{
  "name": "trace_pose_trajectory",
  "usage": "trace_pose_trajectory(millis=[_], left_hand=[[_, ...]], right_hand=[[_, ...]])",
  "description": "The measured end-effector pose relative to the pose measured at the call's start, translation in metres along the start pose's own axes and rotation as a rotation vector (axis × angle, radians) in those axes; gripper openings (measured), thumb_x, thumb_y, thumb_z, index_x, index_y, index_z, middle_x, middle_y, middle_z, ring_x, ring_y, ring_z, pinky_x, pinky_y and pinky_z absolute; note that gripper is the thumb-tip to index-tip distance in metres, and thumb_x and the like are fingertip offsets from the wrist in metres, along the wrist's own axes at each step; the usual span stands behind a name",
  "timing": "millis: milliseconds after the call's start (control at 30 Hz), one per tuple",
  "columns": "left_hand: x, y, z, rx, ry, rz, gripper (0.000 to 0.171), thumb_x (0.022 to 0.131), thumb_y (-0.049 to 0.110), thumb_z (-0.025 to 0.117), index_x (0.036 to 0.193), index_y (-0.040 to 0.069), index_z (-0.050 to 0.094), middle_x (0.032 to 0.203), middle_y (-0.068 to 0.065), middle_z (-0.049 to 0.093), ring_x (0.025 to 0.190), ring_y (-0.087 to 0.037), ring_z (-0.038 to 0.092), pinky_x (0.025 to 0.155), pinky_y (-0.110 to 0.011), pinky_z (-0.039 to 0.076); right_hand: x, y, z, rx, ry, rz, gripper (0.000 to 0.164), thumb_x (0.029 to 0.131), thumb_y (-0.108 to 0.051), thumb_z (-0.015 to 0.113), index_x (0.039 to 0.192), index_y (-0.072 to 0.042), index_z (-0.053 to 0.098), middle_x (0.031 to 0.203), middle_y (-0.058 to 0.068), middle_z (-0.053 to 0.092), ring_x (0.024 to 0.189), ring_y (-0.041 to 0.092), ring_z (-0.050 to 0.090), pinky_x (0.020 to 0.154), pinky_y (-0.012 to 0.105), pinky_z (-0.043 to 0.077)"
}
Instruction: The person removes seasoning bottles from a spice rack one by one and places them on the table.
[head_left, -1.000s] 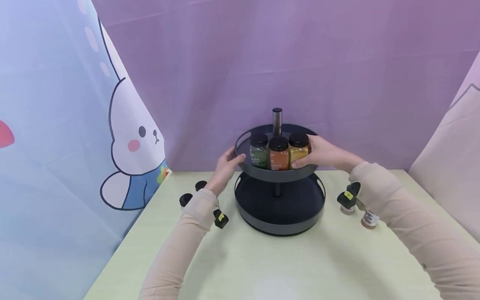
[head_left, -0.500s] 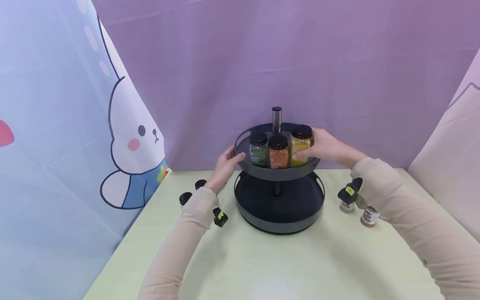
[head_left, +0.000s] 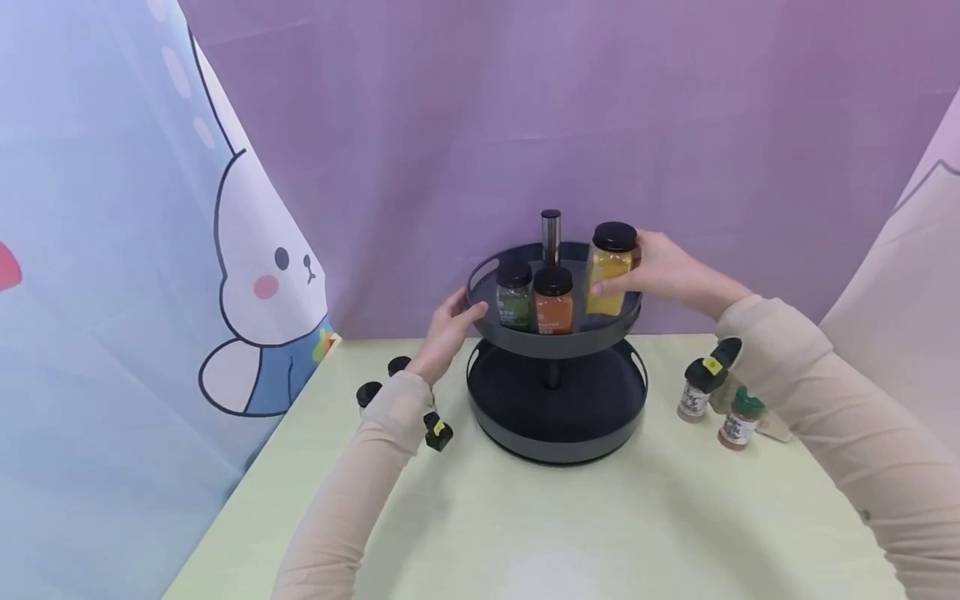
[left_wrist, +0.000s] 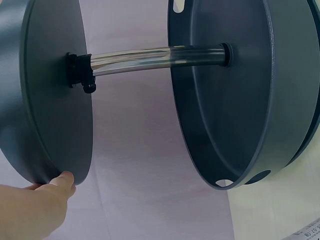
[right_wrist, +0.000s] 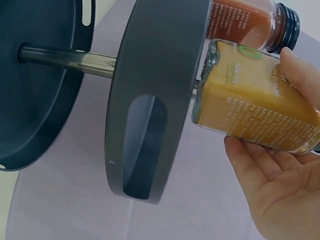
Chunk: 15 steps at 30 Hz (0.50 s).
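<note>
A dark two-tier round rack stands on the table with a metal post through its middle. My left hand grips the left rim of the upper tray, its thumb over the edge and fingertips against the underside. My right hand holds a square glass jar of yellow powder with a black lid. The jar is raised above the right part of the upper tray, slightly tilted; its base is apart from the tray in the right wrist view. A green spice jar and an orange spice jar stand side by side on that tray.
Right of the rack stand a small shaker with a green lid and another small bottle, partly hidden by the wrist camera. Black-lidded jars stand behind my left forearm. A purple curtain hangs at the back.
My right hand has lifted the yellow jar up from beside the orange jar and moved it slightly right. My left hand stays on the tray rim.
</note>
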<state>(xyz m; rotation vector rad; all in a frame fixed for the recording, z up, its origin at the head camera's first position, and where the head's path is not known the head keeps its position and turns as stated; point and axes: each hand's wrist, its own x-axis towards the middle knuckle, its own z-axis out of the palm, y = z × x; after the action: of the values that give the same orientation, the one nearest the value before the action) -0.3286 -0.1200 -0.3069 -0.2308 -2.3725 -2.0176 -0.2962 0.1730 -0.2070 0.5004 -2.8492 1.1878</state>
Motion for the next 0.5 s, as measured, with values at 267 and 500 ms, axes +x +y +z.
trace_pose_trajectory(millis=[267,500], left_hand=[[0.001,0.001,0.001,-0.007,0.004,0.015,0.066,0.09,0.03,0.056,0.145,0.01,0.026,0.146,-0.007,0.035,0.135,-0.017,0.031,0.112,-0.033,0.026],[0.001,0.001,0.001,0.006,-0.001,-0.026,0.066,0.09,0.031,0.056,0.146,0.013,0.025,0.147,-0.004,0.034,0.135,-0.015,0.031,0.112,-0.033,0.026]], right_hand=[[-0.006,-0.002,-0.01,-0.018,0.039,0.008,0.074,0.071,-0.039,0.077,0.129,-0.006,0.043,0.119,0.02,0.056,0.108,0.03,0.054,0.089,0.045,0.045],[-0.015,0.003,-0.018,-0.011,0.05,0.015,0.071,0.074,-0.038,0.075,0.129,-0.005,0.044,0.121,0.021,0.056,0.11,0.032,0.053,0.092,0.049,0.044]])
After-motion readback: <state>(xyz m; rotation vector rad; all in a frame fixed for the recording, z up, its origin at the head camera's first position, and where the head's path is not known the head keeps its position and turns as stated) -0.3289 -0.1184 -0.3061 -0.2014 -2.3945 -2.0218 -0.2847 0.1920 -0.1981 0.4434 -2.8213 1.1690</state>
